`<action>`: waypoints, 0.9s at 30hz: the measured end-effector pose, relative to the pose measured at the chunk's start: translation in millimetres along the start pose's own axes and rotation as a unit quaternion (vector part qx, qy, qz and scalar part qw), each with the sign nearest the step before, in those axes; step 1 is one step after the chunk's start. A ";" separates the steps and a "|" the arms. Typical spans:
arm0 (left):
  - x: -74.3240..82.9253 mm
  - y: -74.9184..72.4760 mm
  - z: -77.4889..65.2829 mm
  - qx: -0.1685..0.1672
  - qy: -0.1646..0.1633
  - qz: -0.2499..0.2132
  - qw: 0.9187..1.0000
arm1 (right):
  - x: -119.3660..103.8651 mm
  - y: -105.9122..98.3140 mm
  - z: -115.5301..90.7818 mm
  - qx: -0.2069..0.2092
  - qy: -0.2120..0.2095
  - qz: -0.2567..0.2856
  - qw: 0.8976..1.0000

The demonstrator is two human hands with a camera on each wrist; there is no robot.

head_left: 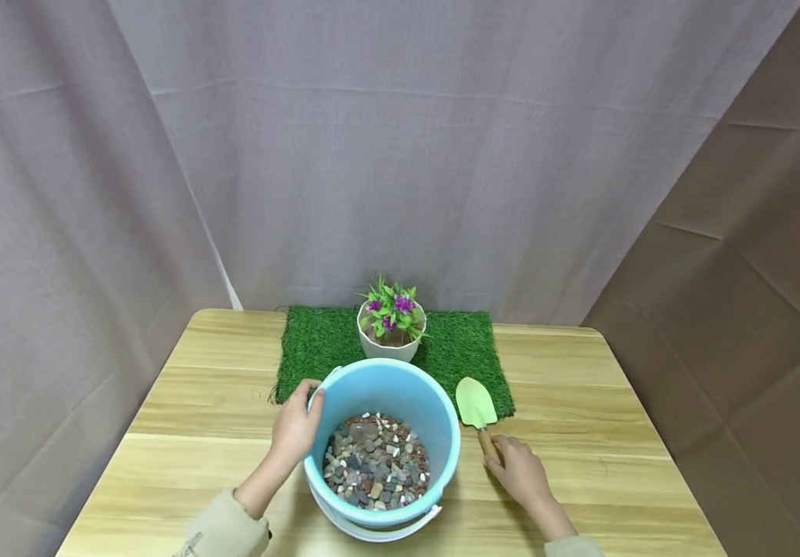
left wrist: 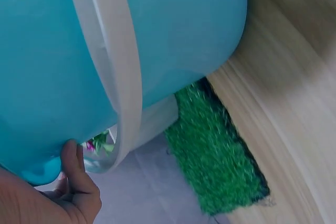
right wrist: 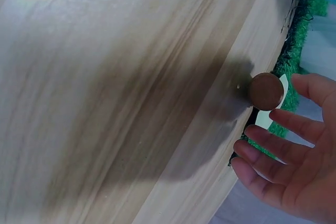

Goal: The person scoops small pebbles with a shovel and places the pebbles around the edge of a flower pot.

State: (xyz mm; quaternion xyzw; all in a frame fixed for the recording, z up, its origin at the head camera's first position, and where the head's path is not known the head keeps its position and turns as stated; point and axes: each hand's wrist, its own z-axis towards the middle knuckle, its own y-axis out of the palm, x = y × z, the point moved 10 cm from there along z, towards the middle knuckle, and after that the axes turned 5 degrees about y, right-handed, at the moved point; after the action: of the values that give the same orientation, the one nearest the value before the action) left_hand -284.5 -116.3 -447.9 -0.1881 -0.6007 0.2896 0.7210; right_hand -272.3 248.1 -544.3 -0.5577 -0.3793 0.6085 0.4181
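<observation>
A light blue bucket [head_left: 450, 449] with gray, brown and white pebbles [head_left: 375, 464] at its bottom stands near the front of the table. My left hand [head_left: 297, 424] grips its rim on the left side, thumb and fingers on either side of the edge. To the bucket's right lies a small trowel with a pale green blade [head_left: 474, 401] and a wooden handle [head_left: 487, 445]. Over that handle is my right hand [head_left: 521, 468]. In the right wrist view its fingers [right wrist: 278, 145] are spread beside the handle's round end [right wrist: 266, 92], not curled round it.
Behind the bucket, a white pot [head_left: 391, 350] with purple flowers [head_left: 403, 303] stands on a green artificial-grass mat [head_left: 316, 340]. The bucket's white handle [head_left: 379, 532] hangs down at its front. Gray curtains [head_left: 400, 155] close off the back and sides of the wooden table [head_left: 191, 402].
</observation>
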 end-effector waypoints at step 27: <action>10.5 35.4 -14.3 -0.011 -0.041 -0.117 0.992 | 15.4 32.0 17.8 -0.080 0.118 -0.008 0.990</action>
State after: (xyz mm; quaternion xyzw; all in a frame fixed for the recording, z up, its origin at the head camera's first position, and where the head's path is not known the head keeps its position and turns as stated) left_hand -276.2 -81.5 -464.9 -0.1130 -0.6505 0.2043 0.7227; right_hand -293.2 251.0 -577.9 -0.6543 -0.3795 0.5030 0.4182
